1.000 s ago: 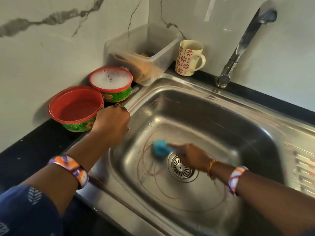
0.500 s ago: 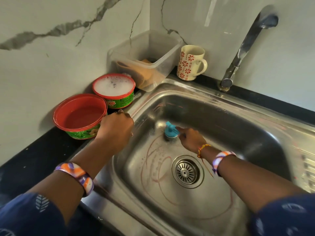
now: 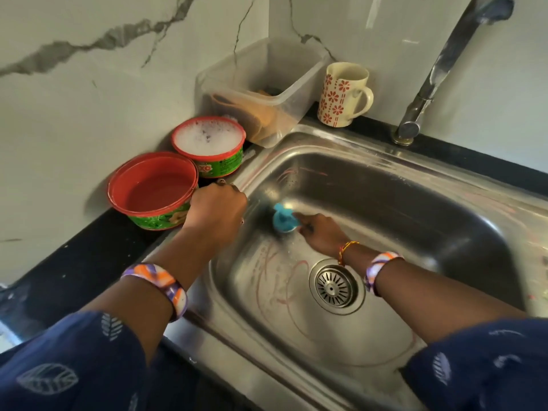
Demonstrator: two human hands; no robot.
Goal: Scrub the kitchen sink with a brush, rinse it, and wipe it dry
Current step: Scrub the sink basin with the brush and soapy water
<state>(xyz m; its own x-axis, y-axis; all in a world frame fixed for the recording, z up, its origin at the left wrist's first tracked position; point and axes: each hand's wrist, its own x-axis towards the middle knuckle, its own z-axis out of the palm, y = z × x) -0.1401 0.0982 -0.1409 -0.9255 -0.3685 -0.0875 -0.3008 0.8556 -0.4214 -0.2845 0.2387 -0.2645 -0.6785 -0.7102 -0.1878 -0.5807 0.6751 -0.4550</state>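
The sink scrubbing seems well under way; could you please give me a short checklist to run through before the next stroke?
1. Right hand grips the blue brush: ok.
2. Brush against the sink near its far-left corner: ok.
3. Left hand braced on the sink's rim: ok.
4. Red marks in the basin gone: not ok.
5. Tap off: ok, no water visible.
6. Soapy tub within reach: ok.

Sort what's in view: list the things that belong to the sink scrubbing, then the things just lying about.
In use: small blue scrub brush, held by the right hand; stainless steel sink; left hand on its rim; chrome tap.

Lying about: floral cream mug; clear plastic tub; foam-filled red-rimmed bowl; red bowl of water.
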